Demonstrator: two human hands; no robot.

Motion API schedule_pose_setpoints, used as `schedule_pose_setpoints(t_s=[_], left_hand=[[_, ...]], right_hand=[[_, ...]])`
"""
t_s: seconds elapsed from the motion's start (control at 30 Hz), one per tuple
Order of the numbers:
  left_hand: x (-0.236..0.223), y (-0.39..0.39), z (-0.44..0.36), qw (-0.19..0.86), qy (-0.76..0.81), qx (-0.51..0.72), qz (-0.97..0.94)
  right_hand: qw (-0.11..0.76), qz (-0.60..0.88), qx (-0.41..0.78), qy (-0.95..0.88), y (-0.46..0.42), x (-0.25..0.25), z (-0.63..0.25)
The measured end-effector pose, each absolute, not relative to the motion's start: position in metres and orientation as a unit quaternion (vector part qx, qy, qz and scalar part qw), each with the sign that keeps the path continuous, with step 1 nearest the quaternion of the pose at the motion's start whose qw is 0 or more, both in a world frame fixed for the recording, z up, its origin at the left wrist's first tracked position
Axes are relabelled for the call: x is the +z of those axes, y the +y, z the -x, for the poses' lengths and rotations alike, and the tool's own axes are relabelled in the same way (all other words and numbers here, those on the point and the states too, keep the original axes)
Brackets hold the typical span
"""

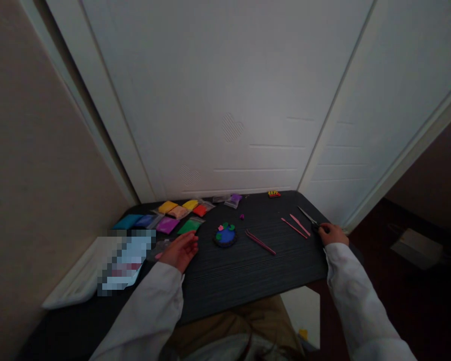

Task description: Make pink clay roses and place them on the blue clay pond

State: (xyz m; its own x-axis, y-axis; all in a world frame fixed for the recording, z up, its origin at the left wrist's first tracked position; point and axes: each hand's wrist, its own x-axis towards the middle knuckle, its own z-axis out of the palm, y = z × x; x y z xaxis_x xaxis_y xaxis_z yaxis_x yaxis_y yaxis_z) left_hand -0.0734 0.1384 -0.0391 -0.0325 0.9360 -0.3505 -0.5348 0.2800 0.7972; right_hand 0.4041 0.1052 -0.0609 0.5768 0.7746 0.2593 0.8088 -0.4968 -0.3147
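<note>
My left hand [180, 249] lies on the dark table [248, 271] with its fingers stretched out, resting on a clear plastic bag [161, 247]. My right hand [332, 233] is at the table's right edge, its fingers curled on the black handles of a pair of scissors [308, 216]. Between the hands sits a round blue clay piece [225, 235] with green and pink bits on top. Pink tweezers [260, 242] lie just right of it.
Several coloured clay packets [169, 216] lie at the table's back left. Two pink modelling tools [296, 225] rest near the scissors. A small red and yellow piece [274, 193] sits at the back. A white tray [82, 273] is on the left. White doors [225, 100] stand behind.
</note>
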Motion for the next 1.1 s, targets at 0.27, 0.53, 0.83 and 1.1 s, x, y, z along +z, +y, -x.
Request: schedule_pose_setpoints(t_s=[0.27, 0.53, 0.83, 1.1], left_hand=[[-0.041, 0.138, 0.073, 0.663, 0.445, 0.557, -0.229], [-0.042, 0.135, 0.069, 0.683, 0.435, 0.531, -0.25], [-0.035, 0.131, 0.066, 0.685, 0.391, 0.562, -0.247], [-0.023, 0.124, 0.063, 0.699, 0.362, 0.569, -0.236]], right_hand=[[0.273, 0.746, -0.062, -0.604, 0.096, -0.053, -0.337], [0.226, 0.63, 0.045, -0.742, 0.091, -0.05, -0.232], [0.197, 0.733, 0.039, -0.649, 0.093, -0.053, -0.234], [0.195, 0.76, 0.048, -0.618, 0.094, -0.053, -0.236]])
